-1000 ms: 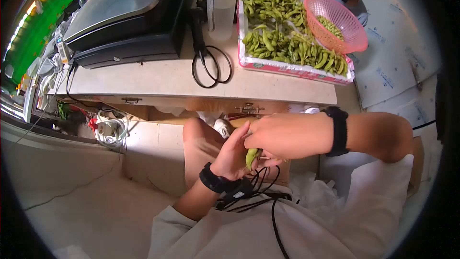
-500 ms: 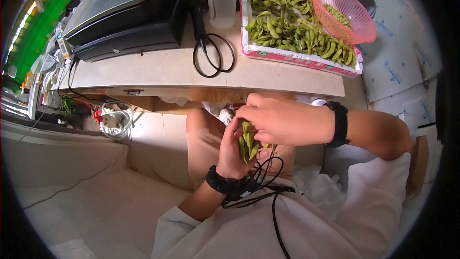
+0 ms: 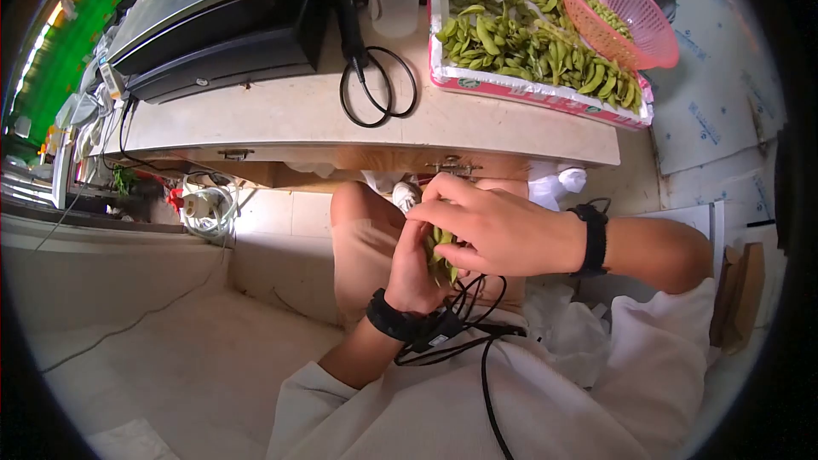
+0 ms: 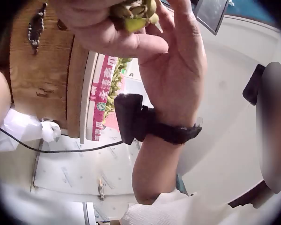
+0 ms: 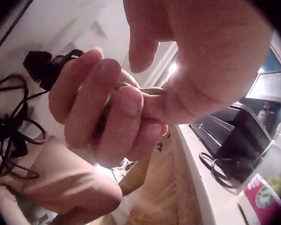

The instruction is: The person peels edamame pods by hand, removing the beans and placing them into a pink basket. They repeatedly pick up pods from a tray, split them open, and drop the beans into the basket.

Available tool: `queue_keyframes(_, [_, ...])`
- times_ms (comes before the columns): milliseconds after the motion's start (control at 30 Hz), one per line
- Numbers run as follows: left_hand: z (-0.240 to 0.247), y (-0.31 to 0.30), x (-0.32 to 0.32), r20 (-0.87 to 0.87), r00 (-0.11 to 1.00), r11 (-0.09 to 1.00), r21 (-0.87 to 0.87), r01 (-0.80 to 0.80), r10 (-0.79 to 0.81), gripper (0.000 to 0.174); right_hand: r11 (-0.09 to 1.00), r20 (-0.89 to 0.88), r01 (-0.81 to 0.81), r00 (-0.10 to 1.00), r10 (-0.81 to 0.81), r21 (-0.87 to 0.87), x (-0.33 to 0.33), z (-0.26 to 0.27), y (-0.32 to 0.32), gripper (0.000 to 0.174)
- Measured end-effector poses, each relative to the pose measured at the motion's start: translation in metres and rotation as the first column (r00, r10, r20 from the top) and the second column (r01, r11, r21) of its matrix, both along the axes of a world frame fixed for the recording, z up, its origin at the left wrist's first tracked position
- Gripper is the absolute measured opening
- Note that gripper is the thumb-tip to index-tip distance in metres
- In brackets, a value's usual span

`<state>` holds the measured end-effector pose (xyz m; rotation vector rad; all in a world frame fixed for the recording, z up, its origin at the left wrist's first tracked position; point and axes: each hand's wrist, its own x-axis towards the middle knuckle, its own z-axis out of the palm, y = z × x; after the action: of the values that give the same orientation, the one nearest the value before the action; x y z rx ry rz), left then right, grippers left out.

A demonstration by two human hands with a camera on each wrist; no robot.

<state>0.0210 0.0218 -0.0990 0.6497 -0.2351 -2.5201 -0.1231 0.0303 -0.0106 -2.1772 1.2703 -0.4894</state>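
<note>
Several green pods (image 3: 441, 264) lie in the left hand (image 3: 411, 277), whose fingers curl round them above the person's lap. From the right, the right hand (image 3: 511, 234) reaches over, bent fingers and thumb pinching at the pods; its fingertips are partly hidden. In the left wrist view the clustered pods (image 4: 136, 21) show between fingers at the top edge. The right wrist view has the left hand's curled fingers (image 5: 107, 112) close against the right hand (image 5: 206, 61), with a sliver of green between them.
On the table (image 3: 281, 123), a tray (image 3: 545, 100) holds many pods and a pink basket (image 3: 660, 43) with small green pieces. A black device (image 3: 221, 68), looped cable (image 3: 415, 89) and bottle (image 3: 396, 4) stand left of it. Black cables (image 3: 464, 332) cross the lap.
The right hand has closed in over the pods, covering more of them than half a second ago. More pods show in the left hand than one second ago. The table sits higher in view.
</note>
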Motion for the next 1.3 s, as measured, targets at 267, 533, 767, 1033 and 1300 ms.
queue_keyframes(267, [0.005, 0.0, 0.005, -0.031, 0.998, 0.998, -0.038, 0.047, -0.049, 0.036, 0.994, 0.051, 0.022, 0.998, -0.028, 0.11, -0.016, 0.016, 0.002, 0.033])
queue_keyframes(533, [0.011, 0.004, 0.01, -0.134, 0.988, 0.984, -0.169, 0.053, -0.076, 0.03, 0.984, 0.28, 0.179, 0.945, -0.168, -0.017, -0.035, 0.021, 0.004, 0.02])
queue_keyframes(767, [0.003, 0.002, 0.01, -0.074, 0.983, 0.983, -0.096, 0.16, -0.167, 0.021, 0.962, 0.381, 0.186, 0.919, -0.099, -0.201, -0.029, -0.005, 0.021, 0.023])
queue_keyframes(1033, [0.021, 0.001, 0.017, 0.243, 0.97, 0.854, -0.506, 0.122, 0.005, 0.014, 0.887, 0.667, 0.204, 0.595, -0.448, 0.414, -0.024, -0.036, 0.041, 0.014])
queue_keyframes(1300, [0.021, -0.008, 0.023, -0.026, 0.971, 0.961, -0.155, 0.231, -0.238, 0.012, 0.939, 0.757, 0.285, 0.565, -0.328, 0.194, -0.016, -0.047, 0.043, 0.013])
